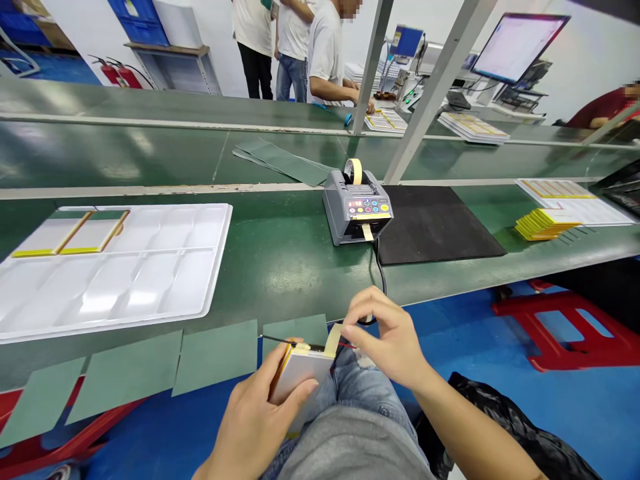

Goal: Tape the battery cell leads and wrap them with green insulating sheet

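My left hand [253, 413] grips a flat grey-white battery pack [304, 373] with yellow edges, thumb on its face and fingers around its far side. A black wire leaves its top edge to the left, and a red wire shows at the right. In my right hand [390, 340], thumb and forefinger pinch a short strip of pale yellow tape [333, 339], whose lower end touches the pack's top right corner. Behind the hands, a grey tape dispenser [356, 208] stands on the bench with a tape end sticking out of its front.
A white moulded tray [150, 287] on the left holds two packs [95, 233]. Green-grey sheets [215, 357] hang along the bench edge. To the right lie a black mat [435, 223] and a stack of yellow-edged packs [543, 225]. Other people [327, 53] stand beyond the bench.
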Demonstrator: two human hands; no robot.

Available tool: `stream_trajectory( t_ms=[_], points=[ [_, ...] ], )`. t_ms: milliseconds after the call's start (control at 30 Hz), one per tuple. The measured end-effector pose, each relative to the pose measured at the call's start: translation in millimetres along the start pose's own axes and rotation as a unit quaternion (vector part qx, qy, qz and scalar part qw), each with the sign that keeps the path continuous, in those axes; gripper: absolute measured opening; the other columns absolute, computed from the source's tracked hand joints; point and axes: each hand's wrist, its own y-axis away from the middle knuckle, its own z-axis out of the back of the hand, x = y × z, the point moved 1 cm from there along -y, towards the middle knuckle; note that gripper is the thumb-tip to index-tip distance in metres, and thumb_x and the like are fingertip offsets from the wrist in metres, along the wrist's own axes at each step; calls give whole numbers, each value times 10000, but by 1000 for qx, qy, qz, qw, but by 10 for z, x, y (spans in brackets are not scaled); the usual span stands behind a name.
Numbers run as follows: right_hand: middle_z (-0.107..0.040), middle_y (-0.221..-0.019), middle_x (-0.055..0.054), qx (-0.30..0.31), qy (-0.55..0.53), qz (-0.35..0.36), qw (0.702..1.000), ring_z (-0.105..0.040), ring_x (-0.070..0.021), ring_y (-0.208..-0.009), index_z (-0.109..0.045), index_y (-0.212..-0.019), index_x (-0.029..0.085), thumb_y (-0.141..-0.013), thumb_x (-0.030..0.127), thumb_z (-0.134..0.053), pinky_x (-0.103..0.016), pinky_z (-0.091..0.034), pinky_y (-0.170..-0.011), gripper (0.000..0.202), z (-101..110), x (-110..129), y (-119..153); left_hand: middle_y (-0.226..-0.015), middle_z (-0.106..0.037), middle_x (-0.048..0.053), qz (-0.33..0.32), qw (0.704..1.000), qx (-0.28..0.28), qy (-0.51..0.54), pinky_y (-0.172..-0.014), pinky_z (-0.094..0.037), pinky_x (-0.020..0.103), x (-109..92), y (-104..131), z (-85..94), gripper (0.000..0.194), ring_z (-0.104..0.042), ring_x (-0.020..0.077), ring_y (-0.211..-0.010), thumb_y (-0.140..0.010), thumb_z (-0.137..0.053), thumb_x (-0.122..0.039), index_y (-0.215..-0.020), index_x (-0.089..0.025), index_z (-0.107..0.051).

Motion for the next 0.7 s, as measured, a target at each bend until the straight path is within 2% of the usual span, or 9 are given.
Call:
stream_trajectory(
  t_ms=[100, 167, 267, 333, 400, 533, 700],
  points=[
    [-634, -758, -9, 32, 108, 72, 991, -533, -151, -754, -692, -779, 224, -784, 179, -682, -311, -427, -697, 46, 3, 59, 59, -1034, -726, -58, 3, 1000, -10, 7, -654, -544, 173, 1, 4, 24, 355, -707, 141, -807, -807, -584, -417, -1136, -302, -514],
    [-666, -793, -11, 54, 143, 76, 985, -537, -160, -768, -710, -823, 239, -785, 198, -690, -333, -428, -716, 59, -19, 65, 85, -1005, -731, -62, -31, 999, -25, -1, -631, -541, 167, -6, 6, 35, 344, -709, 131, -757, -817, -576, -416, -1133, -303, -502],
    [-682, -807, -3, 95, 119, 16, 988, -546, -162, -785, -716, -837, 244, -773, 214, -706, -335, -435, -743, 72, -47, 40, 86, -979, -734, -51, -99, 994, -38, -34, -611, -535, 170, -20, 10, 53, 324, -711, 126, -701, -841, -554, -412, -1131, -287, -481],
    [-672, -779, -2, 121, 72, -42, 989, -552, -155, -780, -712, -784, 228, -766, 218, -713, -312, -444, -728, 21, -57, 13, 76, -970, -734, -35, -133, 989, -34, -56, -606, -530, 173, -21, 14, 62, 309, -712, 128, -695, -861, -535, -402, -1133, -270, -470],
    [-645, -727, -6, 134, 32, -78, 987, -548, -150, -751, -696, -715, 204, -768, 244, -710, -295, -442, -692, 68, -63, -13, 72, -913, -739, -32, -160, 984, -28, -69, -586, -521, 173, -14, 22, 68, 323, -709, 125, -659, -877, -522, -393, -1162, -259, -451],
    [-587, -649, -4, 139, 12, -75, 987, -517, -143, -686, -668, -663, 184, -801, 291, -673, -288, -416, -643, 174, -70, -29, 83, -817, -740, -47, -203, 976, -39, -74, -563, -506, 166, 12, 40, 65, 362, -689, 108, -578, -882, -530, -381, -1205, -255, -424],
    [-624, -782, -8, 174, 28, -59, 982, -535, -151, -762, -663, -809, 207, -761, 258, -717, -297, -433, -710, 89, -11, 1, 81, -784, -735, -56, -214, 972, -50, -78, -550, -496, 153, 18, 51, 70, 353, -677, 95, -548, -887, -519, -391, -1195, -248, -424]
  ],
)
